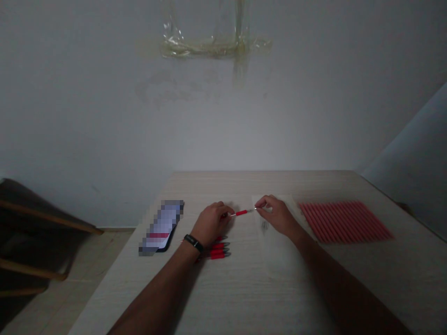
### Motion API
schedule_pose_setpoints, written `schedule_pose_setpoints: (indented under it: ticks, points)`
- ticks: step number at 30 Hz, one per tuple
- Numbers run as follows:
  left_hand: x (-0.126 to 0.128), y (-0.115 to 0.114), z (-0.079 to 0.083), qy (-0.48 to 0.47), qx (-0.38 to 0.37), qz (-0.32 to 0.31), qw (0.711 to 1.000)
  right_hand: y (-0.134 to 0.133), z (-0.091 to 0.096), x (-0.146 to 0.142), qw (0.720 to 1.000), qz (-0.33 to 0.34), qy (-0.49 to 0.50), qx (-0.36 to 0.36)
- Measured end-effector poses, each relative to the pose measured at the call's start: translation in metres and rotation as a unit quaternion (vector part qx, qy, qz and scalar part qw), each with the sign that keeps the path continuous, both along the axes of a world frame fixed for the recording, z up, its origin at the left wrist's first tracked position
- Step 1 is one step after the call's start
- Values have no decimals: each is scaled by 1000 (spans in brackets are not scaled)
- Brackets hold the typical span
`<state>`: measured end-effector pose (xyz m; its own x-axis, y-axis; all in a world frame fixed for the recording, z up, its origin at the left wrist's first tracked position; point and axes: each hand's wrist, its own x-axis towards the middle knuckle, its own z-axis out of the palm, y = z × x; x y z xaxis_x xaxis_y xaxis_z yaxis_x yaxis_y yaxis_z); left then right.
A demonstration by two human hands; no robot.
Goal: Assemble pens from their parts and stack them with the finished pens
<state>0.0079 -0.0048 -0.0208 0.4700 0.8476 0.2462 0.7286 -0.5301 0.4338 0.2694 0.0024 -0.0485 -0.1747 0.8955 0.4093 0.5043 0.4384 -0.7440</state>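
My left hand (213, 223) pinches a red pen (241, 213) between thumb and fingers, its narrow end pointing right. Close to that end, my right hand (275, 215) is closed in a pinch on a small shiny piece too small to name. Whether that piece touches the pen I cannot tell. Beneath and beside my left wrist lie several red pens (219, 251) with grey tips, partly hidden by the arm. Under my right hand is a clear plastic bag (279, 260) with a few small dark pieces (264, 226) at its left side.
A row of many thin red sticks (344, 222) lies side by side at the right of the table (244, 298). A phone (162, 226) with its screen lit lies at the left edge. Dark wooden-framed furniture (31, 246) stands on the floor at left; a wall rises behind.
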Motion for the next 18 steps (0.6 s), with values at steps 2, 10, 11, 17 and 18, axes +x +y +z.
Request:
schedule_pose_setpoints:
  ticks: [2,10,11,17,18]
  points:
    - [0,0,0,0,-4,0,1000,0,0,-1,1000,7,9,-6]
    - [1,-1,2,-2,-9,-1,1000,-3,2,-6,999,31,16,6]
    - [1,-1,2,-1,-9,-2,1000,-3,1,-6,999,32,17,6]
    - [1,-1,1,-6,-15,-9,1000,-3,-1,-8,999,46,20,10]
    - [2,-1,1,-6,-17,-11,1000,-4,-1,-9,999,48,19,10]
